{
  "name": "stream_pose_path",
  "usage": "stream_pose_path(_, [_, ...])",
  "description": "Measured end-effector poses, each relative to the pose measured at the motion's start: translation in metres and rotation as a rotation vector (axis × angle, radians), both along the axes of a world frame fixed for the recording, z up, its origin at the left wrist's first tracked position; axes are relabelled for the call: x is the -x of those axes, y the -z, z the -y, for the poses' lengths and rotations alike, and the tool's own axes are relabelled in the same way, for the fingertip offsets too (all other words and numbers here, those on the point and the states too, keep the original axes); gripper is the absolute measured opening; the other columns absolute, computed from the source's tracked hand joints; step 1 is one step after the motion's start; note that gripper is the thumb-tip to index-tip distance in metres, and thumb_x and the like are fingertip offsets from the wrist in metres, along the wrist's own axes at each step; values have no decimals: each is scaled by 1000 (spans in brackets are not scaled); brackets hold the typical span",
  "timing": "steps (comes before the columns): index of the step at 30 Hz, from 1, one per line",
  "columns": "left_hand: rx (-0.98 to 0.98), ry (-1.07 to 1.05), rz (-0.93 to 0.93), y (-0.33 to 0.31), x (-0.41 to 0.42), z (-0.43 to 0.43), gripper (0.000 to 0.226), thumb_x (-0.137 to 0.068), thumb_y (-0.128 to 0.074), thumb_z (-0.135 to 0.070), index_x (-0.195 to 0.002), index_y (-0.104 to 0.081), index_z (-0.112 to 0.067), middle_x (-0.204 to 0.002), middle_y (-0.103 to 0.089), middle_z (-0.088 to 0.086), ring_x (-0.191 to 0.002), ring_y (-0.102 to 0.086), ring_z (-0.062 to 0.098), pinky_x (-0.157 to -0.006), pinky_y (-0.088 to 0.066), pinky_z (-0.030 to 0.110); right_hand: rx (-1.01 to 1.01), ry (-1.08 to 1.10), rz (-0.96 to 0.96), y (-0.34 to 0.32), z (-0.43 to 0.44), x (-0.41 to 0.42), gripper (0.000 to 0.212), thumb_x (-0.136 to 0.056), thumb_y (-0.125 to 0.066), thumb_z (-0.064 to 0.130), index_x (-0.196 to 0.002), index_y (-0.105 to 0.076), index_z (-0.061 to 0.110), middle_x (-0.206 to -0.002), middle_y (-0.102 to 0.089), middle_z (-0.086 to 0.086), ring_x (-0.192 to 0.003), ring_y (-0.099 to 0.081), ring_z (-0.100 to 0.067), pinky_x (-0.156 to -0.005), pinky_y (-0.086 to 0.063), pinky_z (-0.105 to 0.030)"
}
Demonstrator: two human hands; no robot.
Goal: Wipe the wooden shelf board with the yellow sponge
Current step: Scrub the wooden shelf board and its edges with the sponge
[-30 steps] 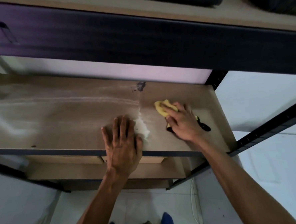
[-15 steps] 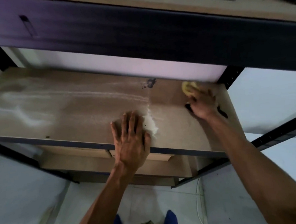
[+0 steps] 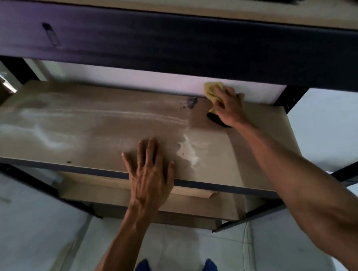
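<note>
Yellow sponge (image 3: 212,91) is gripped in your right hand (image 3: 229,109), fingers curled over it, at the far edge of the board (image 3: 90,136). Your left hand (image 3: 151,174) lies flat on the near edge, fingers straight. White dust (image 3: 187,151) lies just right of it; a dark stain (image 3: 190,102) sits just left of the sponge.

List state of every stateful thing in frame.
wooden shelf board: white streaks left and centre; right end looks cleaner.
dark stain: present, near back edge.
yellow sponge: gripped, at back edge right of the stain.
right hand: grips the sponge.
left hand: flat, fingers straight, on the board's front edge.
</note>
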State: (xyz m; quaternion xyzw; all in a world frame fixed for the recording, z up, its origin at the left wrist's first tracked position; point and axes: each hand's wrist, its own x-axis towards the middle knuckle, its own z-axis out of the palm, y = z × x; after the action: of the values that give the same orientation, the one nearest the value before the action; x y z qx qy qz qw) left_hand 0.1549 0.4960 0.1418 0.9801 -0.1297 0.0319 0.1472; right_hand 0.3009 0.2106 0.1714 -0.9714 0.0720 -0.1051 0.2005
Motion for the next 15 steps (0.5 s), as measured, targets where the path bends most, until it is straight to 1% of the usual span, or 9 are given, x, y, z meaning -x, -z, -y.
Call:
stream_pose_path(2, [-14, -18, -4, 1, 1, -5, 73, -97, -14, -59, -159, -11, -22, -168, -1, 0, -155, 7, 24, -119, 5, 65, 86, -20, -60, 10, -17, 0, 51, -101, -41, 29, -150, -33, 37, -159, -26, 1, -144, -26, -28, -118, -16, -46])
stream_pose_path(3, [-18, -22, -6, 1, 2, -5, 74, -97, -10, -60, -160, -9, -22, -168, 0, 0, -155, 7, 23, -120, 4, 64, 112, -73, -51, 12, -26, 5, 50, -100, -41, 29, -149, -35, 39, -157, -29, 2, -143, -29, -28, -117, -18, -47])
stream_pose_path(6, [-30, -32, 1, 2, 5, -3, 73, -97, -7, -60, -160, -7, -22, -168, 2, 1, -154, 9, 23, -120, 2, 63, 99, -424, -46, 15, -56, 33, 49, -100, -44, 26, -145, -40, 44, -147, -37, 9, -126, -39, -21, -107, -30, -40])
stream_pose_path(8, [-26, -36, -3, 3, 6, -3, 71, -98, -10, -59, -159, -7, -23, -168, 2, 2, -154, 10, 23, -121, 3, 62, 79, -647, -17, 17, -65, 55, 49, -100, -45, 23, -145, -41, 43, -143, -37, 13, -119, -38, -13, -100, -30, -31])
stream_pose_path(9, [-23, -43, -3, 3, 5, -3, 71, -98, -10, -59, -160, -6, -23, -168, 3, 2, -154, 10, 23, -121, 4, 61, 41, -694, 10, 14, -64, 59, 49, -100, -46, 20, -145, -43, 40, -142, -38, 12, -120, -36, -9, -102, -29, -27])
stream_pose_path(10, [-23, -49, -5, 3, 5, -3, 72, -98, -8, -60, -160, -5, -24, -168, 4, 1, -154, 11, 23, -121, 4, 61, -3, -688, 52, 10, -61, 53, 50, -99, -49, 15, -145, -46, 34, -143, -40, 7, -123, -35, -8, -105, -28, -25])
stream_pose_path(12, [-22, -44, -18, 2, 3, -1, 73, -96, -3, -61, -159, -1, -25, -167, 8, -1, -154, 14, 22, -121, 5, 61, -11, -529, 119, 3, -48, 25, 50, -98, -50, 9, -145, -48, 24, -146, -43, -4, -134, -37, -17, -113, -27, -32])
stream_pose_path(13, [-23, -45, -25, 2, 2, -1, 74, -95, -1, -61, -159, -1, -26, -167, 9, -1, -153, 15, 22, -121, 5, 61, 20, -432, 114, -2, -42, 7, 50, -98, -49, 11, -146, -46, 23, -148, -43, -7, -138, -36, -22, -116, -24, -37])
stream_pose_path(15, [-32, -44, -32, 2, 1, -1, 74, -95, -1, -61, -159, -2, -26, -168, 8, -1, -153, 15, 22, -121, 4, 61, 65, -276, 14, -7, -37, -22, 52, -99, -46, 17, -150, -39, 28, -154, -37, -6, -144, -31, -26, -118, -20, -43])
